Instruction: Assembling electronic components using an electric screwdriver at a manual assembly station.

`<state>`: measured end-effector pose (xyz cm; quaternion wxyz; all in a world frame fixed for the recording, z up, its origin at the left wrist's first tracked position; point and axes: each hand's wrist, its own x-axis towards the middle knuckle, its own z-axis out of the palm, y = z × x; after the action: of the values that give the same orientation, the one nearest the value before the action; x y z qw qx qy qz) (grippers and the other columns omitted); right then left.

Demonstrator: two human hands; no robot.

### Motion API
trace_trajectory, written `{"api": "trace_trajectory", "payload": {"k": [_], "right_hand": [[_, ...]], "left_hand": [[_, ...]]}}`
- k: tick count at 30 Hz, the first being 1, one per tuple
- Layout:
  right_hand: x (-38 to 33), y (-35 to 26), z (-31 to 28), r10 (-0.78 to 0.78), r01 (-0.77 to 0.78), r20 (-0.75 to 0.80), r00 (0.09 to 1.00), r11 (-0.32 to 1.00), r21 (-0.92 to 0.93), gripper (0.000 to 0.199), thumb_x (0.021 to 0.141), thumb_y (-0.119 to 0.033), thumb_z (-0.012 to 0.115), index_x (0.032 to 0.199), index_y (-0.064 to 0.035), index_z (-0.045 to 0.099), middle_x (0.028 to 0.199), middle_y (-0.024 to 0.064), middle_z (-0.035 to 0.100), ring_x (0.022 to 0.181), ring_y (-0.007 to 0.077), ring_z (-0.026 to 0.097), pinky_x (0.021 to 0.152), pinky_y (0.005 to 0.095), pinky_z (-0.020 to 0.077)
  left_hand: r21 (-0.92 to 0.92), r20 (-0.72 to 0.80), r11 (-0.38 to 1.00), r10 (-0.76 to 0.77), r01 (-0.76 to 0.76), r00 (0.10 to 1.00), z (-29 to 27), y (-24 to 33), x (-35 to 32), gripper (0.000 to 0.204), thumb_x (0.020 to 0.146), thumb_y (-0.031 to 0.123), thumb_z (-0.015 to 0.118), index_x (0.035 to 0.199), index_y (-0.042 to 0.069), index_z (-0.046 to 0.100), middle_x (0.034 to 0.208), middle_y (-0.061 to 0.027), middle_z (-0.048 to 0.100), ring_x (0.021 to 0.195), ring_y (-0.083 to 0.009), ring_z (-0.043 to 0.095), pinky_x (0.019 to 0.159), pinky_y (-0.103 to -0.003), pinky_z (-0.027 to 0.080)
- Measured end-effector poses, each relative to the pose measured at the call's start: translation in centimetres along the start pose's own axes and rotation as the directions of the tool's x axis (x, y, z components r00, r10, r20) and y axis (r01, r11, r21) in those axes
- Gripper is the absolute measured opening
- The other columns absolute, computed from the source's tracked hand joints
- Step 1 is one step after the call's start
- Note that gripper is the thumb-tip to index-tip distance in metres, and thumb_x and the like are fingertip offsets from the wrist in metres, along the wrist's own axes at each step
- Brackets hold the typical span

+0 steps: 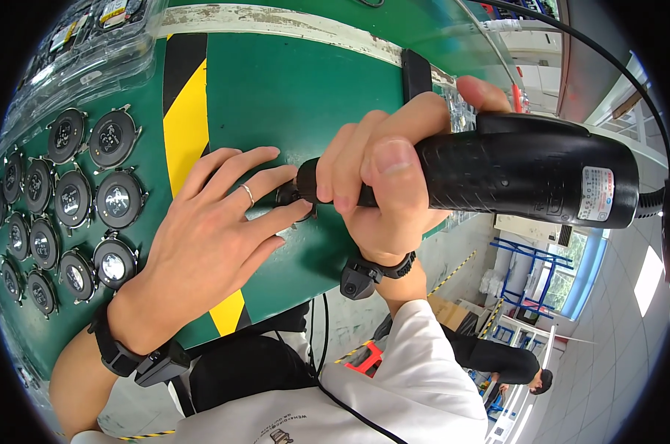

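Head view, going rightward: round black watch bodies (72, 196) in rows on the green bench (313, 89), probably light, with glossy, scratch-prone faces, best lifted by the rims. Next, left hand (209, 222) with fingers spread, tips at a dark round piece (285, 195); pinching or merely steadying, impossible to tell. Then right hand (394, 166) wrapped round the front of a black tool (512, 174), nose close to that piece. Probably rigid, heavier toward the thick rear; best held mid-body, clear of the cable (651, 200).

Toward the left edge of your desk (276, 85) you have thirteen smartwatch bodies (73, 198); also one corded handheld tool (527, 172), one mostly hidden dark piece (285, 194), two wrist-strapped cameras (359, 280), one hazard-tape stripe (185, 129).
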<state>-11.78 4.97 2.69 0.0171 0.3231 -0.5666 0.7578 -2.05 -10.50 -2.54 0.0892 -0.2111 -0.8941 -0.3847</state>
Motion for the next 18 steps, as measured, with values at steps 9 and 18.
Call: {"api": "trace_trajectory", "payload": {"k": [9,18], "right_hand": [[0.4,0.1,-1.0,-0.027,0.045,0.187,0.982,0.995,-0.093,0.058,0.094,-0.001,0.056,0.143,-0.0054,0.026,0.080,0.0076,0.057,0.044,0.0153,0.051,0.043,0.0331,0.0487],[0.8,-0.5,-1.1,-0.031,0.060,0.227,0.973,0.991,-0.122,0.047,0.096,-0.003,0.049,0.139,-0.0109,0.031,0.083,0.0067,0.051,0.041,0.0149,0.045,0.040,0.0353,0.0468]], "left_hand": [[-0.027,0.001,1.000,-0.003,0.004,1.000,0.2,-0.2,-0.2,0.037,0.077,0.016,0.080,0.114,0.014,0.074,0.134,-0.0067,0.059,0.135,-0.0324,0.049,0.112,-0.051,0.039],[0.004,-0.003,1.000,0.002,-0.002,1.000,0.0,0.2,0.4,0.036,0.081,0.016,0.079,0.116,0.016,0.073,0.131,-0.0047,0.059,0.133,-0.0291,0.050,0.113,-0.048,0.040]]}}
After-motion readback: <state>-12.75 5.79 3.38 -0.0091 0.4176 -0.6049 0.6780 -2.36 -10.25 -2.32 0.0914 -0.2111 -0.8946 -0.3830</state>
